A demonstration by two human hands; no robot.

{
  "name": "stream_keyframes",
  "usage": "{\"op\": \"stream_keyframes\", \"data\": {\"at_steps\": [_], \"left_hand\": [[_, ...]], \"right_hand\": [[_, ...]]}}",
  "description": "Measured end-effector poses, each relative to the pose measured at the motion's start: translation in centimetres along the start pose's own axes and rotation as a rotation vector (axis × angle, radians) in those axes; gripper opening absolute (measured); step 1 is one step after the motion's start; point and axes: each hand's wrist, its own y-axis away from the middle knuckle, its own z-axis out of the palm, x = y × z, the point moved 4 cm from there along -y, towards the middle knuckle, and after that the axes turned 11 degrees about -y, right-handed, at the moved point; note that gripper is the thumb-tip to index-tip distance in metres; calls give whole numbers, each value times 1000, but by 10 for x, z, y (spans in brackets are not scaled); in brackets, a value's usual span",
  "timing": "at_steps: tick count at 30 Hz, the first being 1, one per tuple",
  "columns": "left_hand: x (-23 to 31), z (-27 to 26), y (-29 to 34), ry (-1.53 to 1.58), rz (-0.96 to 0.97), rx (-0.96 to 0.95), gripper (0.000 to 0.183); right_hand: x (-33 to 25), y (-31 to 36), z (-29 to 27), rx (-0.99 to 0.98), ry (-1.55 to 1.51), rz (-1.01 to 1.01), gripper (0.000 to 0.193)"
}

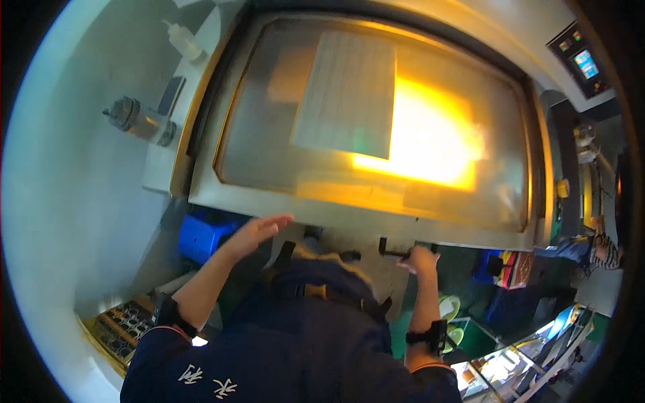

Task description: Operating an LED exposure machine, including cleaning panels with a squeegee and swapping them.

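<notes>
In front of me lies a wide metal-framed bed (316, 207) with a glossy, see-through top. Bright yellow light glows through its middle and right part. A pale sheet with fine lines (346, 94) lies in the bed, left of the glow. My left hand (255, 236) is open, fingers stretched out just by the frame's near edge, and it holds nothing. Below the same edge, further right, my right hand (420, 260) is closed round a black angled handle (390, 251). Part of that handle is hidden by the fingers.
On the left ledge stand a squeeze bottle (183, 41), a dark phone-like slab (171, 96) and a clear cylinder with a dark cap (140, 122). A control panel (583, 64) is at far right. A blue bin (200, 239) sits below left. Another person (600, 250) is at right.
</notes>
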Motion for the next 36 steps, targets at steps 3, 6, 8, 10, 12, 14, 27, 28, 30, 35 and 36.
{"op": "stream_keyframes", "data": {"at_steps": [3,6,8,10,12,14,27,28,30,35,36], "left_hand": [[60,3,0,-45,87,-43,49],[89,22,3,-227,334,-235,50],[102,47,2,-272,416,-414,50],[109,61,-9,-315,432,-468,49],[110,67,-21,-278,461,-528,51],[121,64,-34,-363,508,-550,48],[160,98,-67,-854,448,-740,40],[161,98,-67,-856,456,-748,40],[163,99,-68,-895,469,-740,39],[164,101,-69,-924,430,-699,35],[164,102,-70,-910,410,-693,34]], "right_hand": [[8,-4,13,20,-83,32,50],[-8,3,-8,5,-86,70,46],[-2,13,-1,-6,-90,112,44],[1,21,0,218,-250,-100,42],[-13,50,-15,400,-296,-183,37],[-33,90,-51,479,-1088,-369,29],[-122,208,-126,-15,-920,-679,16],[-122,210,-125,-6,-924,-672,16],[-127,215,-127,132,-796,-693,16],[-130,214,-129,257,-774,-663,12],[-128,211,-128,257,-827,-674,12]]}}
